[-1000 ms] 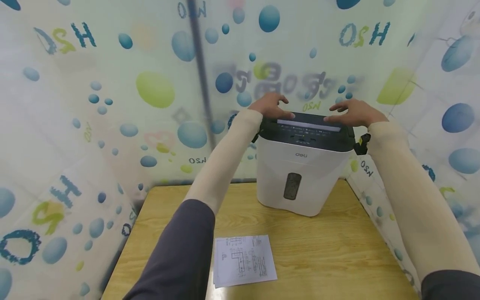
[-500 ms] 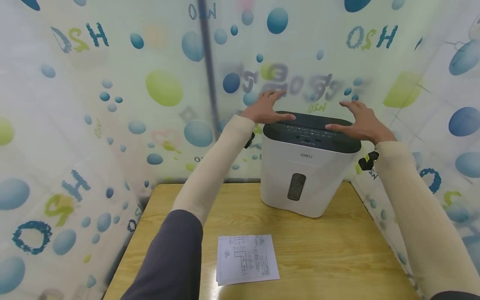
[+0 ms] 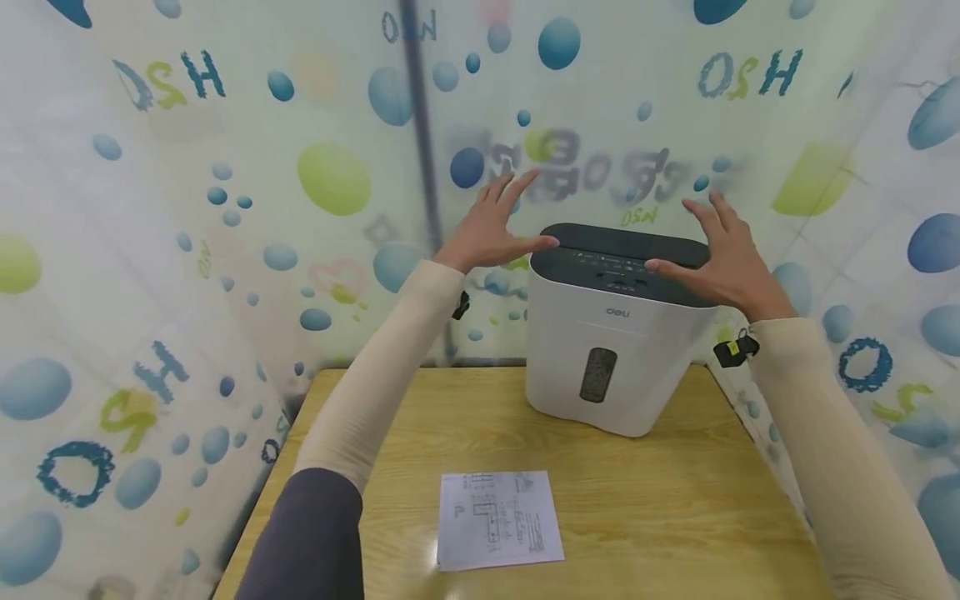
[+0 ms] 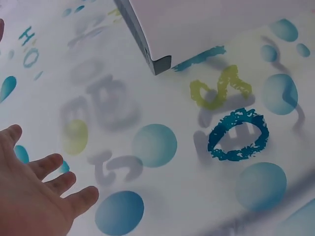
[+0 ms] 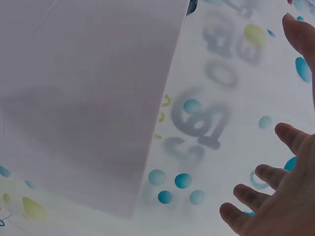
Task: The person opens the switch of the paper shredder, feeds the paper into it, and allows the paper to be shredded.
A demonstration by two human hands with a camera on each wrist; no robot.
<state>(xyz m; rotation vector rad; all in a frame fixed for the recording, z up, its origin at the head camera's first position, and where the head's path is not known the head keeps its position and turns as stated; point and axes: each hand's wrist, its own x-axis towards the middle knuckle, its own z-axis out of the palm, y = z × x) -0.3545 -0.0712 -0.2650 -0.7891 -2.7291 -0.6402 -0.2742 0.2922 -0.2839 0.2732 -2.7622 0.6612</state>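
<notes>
A white paper shredder (image 3: 622,350) with a black top (image 3: 637,246) stands upright at the back right of the table. Left of that top, my left hand (image 3: 487,229) is raised with fingers spread, its thumb tip near the top's left edge. My right hand (image 3: 735,262) is held up at the other side, fingers apart, with the thumb overlapping the top in the head view. Neither hand holds anything. The left wrist view shows the shredder's corner (image 4: 197,29) apart from the fingers, and its white side (image 5: 88,98) fills much of the right wrist view.
Sheets of paper (image 3: 498,521) printed with a technical drawing lie near the front of the wooden table (image 3: 645,508). A patterned curtain (image 3: 330,283) closes off the back and both sides. The shredder stands close to the back curtain.
Both hands have drawn apart and spread their fingers, the left moving left and the right slightly lower. A pale strip along the shredder's top has gone from view.
</notes>
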